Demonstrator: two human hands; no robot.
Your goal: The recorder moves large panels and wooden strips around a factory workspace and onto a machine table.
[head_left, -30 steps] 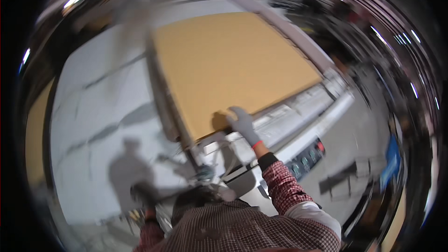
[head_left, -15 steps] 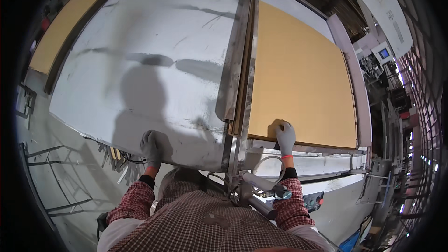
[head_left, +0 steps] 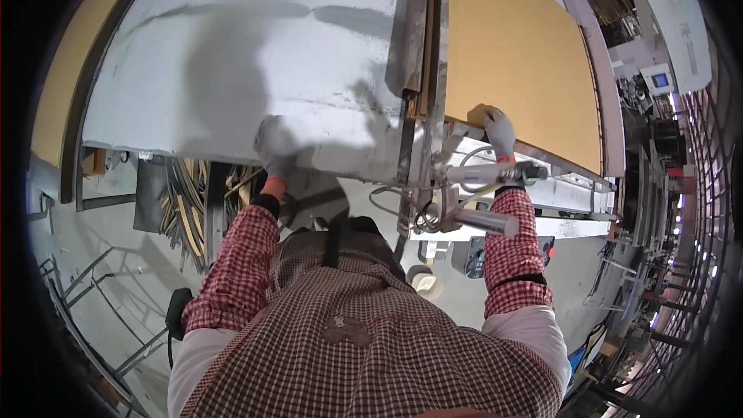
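Note:
My left hand (head_left: 275, 145), in a grey work glove, rests at the near edge of a white tabletop (head_left: 340, 73). Glare and blur on that glove leave its fingers indistinct. A large flat yellow board (head_left: 526, 54) lies to the right, beyond a metal rail (head_left: 437, 70). At the near edge of this board is my right hand (head_left: 499, 130), also gloved, its fingers bent together over the edge. The thumb and the underside of that grip are hidden.
A metal cylinder (head_left: 484, 176) with looping hoses crosses in front of my right forearm. Below it hangs a control box (head_left: 474, 257). Thin strips (head_left: 183, 213) are bundled under the table at left. Another yellow board (head_left: 66, 85) stands at the far left.
The view has tipped downward, so the tabletop, the board and both hands sit higher in it. Both hands remain at the same near edges, and my forearms show at greater length.

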